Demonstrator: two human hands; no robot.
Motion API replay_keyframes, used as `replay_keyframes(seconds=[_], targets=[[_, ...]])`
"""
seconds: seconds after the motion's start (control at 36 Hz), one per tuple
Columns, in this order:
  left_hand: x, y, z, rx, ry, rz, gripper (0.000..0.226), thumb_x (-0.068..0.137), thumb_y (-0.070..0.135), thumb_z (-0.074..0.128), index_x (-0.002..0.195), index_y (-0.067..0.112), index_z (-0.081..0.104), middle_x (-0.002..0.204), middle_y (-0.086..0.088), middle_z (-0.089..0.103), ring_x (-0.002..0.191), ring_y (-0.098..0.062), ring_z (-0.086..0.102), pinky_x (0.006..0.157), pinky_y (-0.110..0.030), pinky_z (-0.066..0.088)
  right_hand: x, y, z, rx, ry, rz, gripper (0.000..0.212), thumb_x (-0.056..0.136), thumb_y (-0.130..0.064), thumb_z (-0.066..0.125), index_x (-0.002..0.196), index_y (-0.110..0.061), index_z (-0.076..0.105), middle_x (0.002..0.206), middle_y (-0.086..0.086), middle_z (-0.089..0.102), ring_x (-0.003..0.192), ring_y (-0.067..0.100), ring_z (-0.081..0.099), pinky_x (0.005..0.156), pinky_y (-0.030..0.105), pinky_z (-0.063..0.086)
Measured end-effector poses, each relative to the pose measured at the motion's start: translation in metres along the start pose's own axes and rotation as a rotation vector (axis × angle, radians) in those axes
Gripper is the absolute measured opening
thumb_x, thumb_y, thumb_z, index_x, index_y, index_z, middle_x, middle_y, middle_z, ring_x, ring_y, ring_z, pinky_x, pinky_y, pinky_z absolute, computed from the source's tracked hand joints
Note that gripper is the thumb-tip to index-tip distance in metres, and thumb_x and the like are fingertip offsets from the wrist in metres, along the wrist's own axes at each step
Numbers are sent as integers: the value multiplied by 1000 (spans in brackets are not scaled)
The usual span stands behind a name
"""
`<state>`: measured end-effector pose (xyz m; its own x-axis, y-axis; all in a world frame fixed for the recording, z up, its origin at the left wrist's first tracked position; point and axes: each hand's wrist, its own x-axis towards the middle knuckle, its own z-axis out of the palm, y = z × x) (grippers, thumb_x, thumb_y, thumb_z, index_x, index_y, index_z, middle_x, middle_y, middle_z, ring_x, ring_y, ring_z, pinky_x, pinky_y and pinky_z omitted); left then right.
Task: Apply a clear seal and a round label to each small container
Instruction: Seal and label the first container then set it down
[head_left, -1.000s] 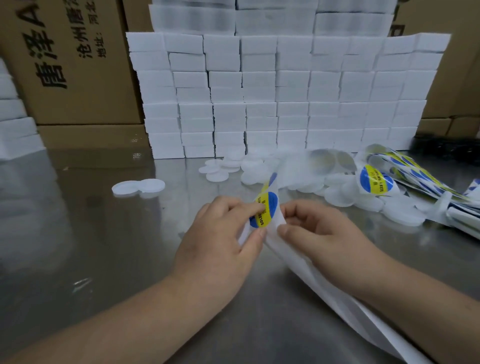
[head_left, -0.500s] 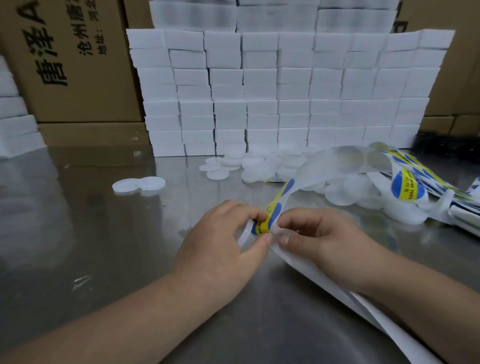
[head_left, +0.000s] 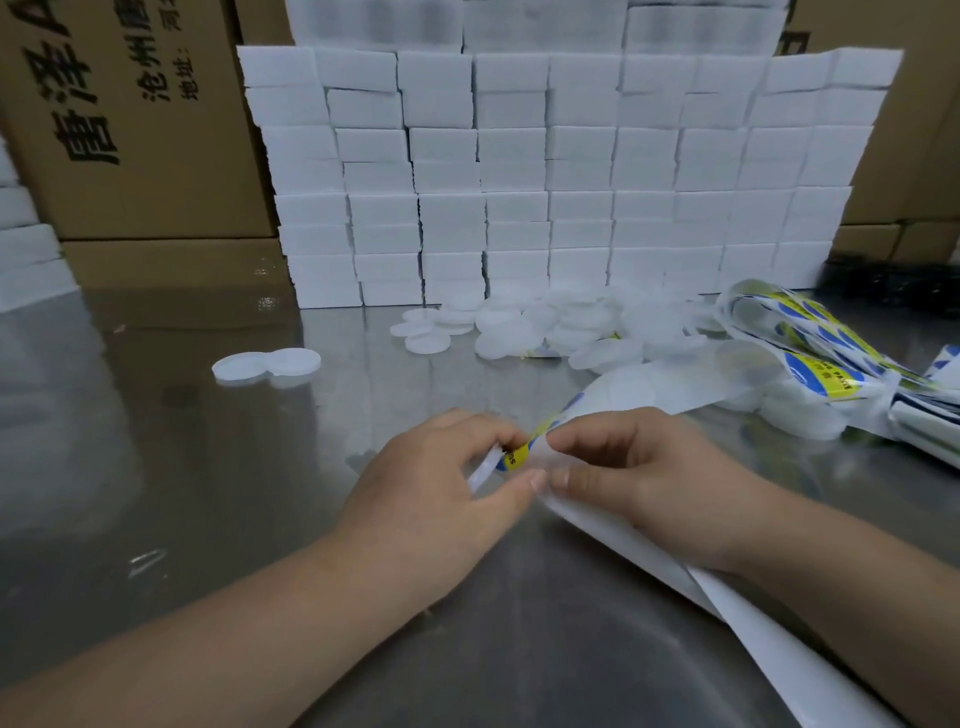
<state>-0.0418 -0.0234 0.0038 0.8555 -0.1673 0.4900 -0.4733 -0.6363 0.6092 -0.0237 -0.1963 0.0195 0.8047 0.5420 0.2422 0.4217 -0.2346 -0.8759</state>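
My left hand (head_left: 441, 488) pinches a round blue and yellow label (head_left: 517, 456) together with a small white container (head_left: 484, 470) seen edge-on under it. My right hand (head_left: 639, 473) grips the white backing strip (head_left: 675, 566), which runs from between my hands down to the lower right and also arches up to the right. Both hands meet at the label near the table's middle. How much of the label still sticks to the strip is hidden by my fingers.
A heap of small white round containers (head_left: 561, 325) lies behind my hands, with two more (head_left: 267, 366) apart at the left. More label strips (head_left: 831, 358) lie at the right. A wall of white blocks (head_left: 545, 171) and cardboard boxes (head_left: 130, 130) close the back of the steel table (head_left: 156, 493).
The backing strip has been pulled back and down to the right, so less of the label shows. My hands have closed in on each other. The strip's loop at the right has shifted right.
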Motion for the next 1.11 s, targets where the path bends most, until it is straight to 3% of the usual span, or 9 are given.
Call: replay_keyframes(seconds=[0.31, 0.39, 0.47, 0.56, 0.64, 0.75, 0.83, 0.97, 1.11], targets=[[2, 1, 1, -47, 44, -31, 5, 68, 41, 60, 72, 39, 62, 82, 16, 60, 84, 5, 51, 66, -7, 36, 1, 2, 0, 9, 34, -13, 14, 85, -19, 60, 84, -25, 73, 91, -6, 73, 90, 3, 64, 83, 16, 45], [5, 0, 0, -180, 77, -115, 7, 70, 41, 58, 70, 41, 65, 79, 23, 63, 79, 10, 54, 64, -2, 36, 2, 4, -3, -30, 81, 7, 15, 81, -34, 60, 76, -26, 73, 77, -9, 70, 74, 1, 60, 72, 15, 46], [11, -7, 2, -291, 169, -258, 12, 77, 38, 57, 72, 47, 64, 69, 32, 61, 66, 10, 55, 69, -14, 45, 2, 8, -7, -85, 115, 51, 20, 85, -25, 59, 69, -24, 71, 67, -8, 66, 64, 1, 56, 66, 20, 43], [17, -13, 2, -395, 267, -410, 18, 85, 32, 57, 71, 30, 66, 65, 17, 64, 71, -5, 60, 75, -32, 49, 3, 11, -8, -99, 115, 75, 20, 86, -20, 60, 69, -23, 69, 65, -9, 65, 60, 2, 55, 62, 21, 42], [21, -15, 0, -497, 340, -513, 19, 89, 32, 54, 74, 28, 64, 73, 2, 64, 65, -15, 57, 67, -32, 48, 6, 15, -9, -86, 205, 81, 9, 79, -16, 65, 78, -24, 64, 69, -5, 63, 62, 7, 55, 63, 26, 43], [22, -11, -4, -620, 358, -543, 19, 91, 28, 52, 76, 24, 63, 75, -1, 63, 53, -3, 56, 49, -19, 44, 10, 20, -11, -102, 400, 30, 31, 77, -6, 65, 84, -29, 46, 77, -12, 56, 53, 1, 45, 54, 15, 38], [20, -11, -2, -620, 339, -482, 20, 90, 23, 54, 73, 22, 65, 70, 4, 63, 61, -7, 56, 58, -24, 46, 8, 19, -11, -254, 470, -4, 39, 78, -7, 61, 89, -38, 39, 75, -24, 56, 46, 1, 47, 44, 10, 34], [16, -5, -2, -660, 275, -377, 20, 88, 14, 55, 72, 20, 65, 70, 4, 63, 63, -11, 56, 49, -18, 48, 7, 10, -12, -627, 438, -233, 74, 77, -1, 58, 119, -57, 31, 127, -34, 29, 69, -3, 52, 66, 19, 42], [17, -1, -6, -1005, 209, -475, 35, 86, -1, 47, 62, 16, 66, 64, -3, 66, 60, -19, 63, 51, -29, 55, 5, 10, -10, -744, 320, -358, 58, 74, -2, 48, 124, -31, 57, 101, -27, 56, 77, -26, 40, 70, -3, 32]])
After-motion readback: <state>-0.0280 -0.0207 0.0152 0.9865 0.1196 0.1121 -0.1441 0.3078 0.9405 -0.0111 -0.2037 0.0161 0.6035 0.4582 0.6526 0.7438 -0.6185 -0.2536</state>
